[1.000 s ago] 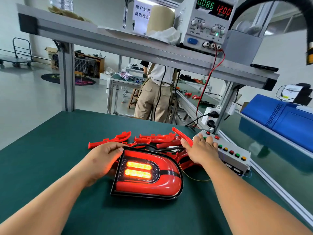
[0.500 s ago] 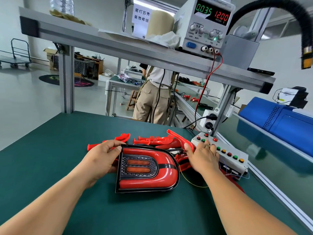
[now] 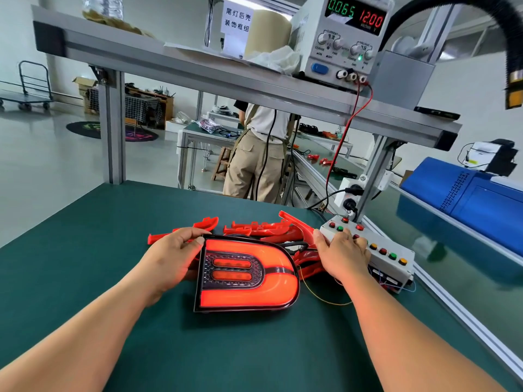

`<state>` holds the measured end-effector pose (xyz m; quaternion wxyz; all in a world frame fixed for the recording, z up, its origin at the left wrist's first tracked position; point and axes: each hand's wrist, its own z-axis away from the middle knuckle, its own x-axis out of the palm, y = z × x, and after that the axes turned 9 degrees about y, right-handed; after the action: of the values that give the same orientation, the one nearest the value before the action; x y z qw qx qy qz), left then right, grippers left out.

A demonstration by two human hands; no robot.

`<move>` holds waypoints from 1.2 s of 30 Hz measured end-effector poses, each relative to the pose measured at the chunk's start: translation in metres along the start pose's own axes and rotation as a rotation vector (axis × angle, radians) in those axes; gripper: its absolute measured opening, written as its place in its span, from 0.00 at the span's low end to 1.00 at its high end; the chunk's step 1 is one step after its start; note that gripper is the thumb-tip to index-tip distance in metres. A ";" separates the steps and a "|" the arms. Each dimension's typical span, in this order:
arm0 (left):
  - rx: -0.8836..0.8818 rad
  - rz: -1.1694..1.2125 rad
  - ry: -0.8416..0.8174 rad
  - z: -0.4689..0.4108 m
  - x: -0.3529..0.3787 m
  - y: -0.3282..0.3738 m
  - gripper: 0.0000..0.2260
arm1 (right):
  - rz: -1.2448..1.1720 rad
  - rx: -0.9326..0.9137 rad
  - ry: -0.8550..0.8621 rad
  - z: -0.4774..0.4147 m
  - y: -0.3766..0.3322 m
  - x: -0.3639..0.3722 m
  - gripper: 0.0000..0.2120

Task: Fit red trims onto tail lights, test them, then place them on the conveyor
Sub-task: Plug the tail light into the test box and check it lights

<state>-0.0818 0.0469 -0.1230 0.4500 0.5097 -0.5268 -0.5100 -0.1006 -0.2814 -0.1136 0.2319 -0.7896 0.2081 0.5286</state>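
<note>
Tail light (image 3: 249,290), 1, lit, left hand (image 3: 169,258) gripping its edge

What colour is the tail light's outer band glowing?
Bright orange-red on the tail light, clearest in the head view.

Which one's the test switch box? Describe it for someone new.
On the green bench, look to the right edge, at the foot of the aluminium post. The switch box is the low white case under the right hand. Unlike the shelf's power supply, it carries red, green and yellow buttons.
</note>
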 end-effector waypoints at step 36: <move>0.115 -0.124 0.024 -0.009 -0.002 -0.013 0.14 | 0.265 0.091 0.031 0.028 0.061 -0.020 0.45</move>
<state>-0.0714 0.0484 -0.1351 0.3936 0.5724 -0.5173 -0.4998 -0.1635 -0.3124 -0.1131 0.1923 -0.7519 0.3378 0.5325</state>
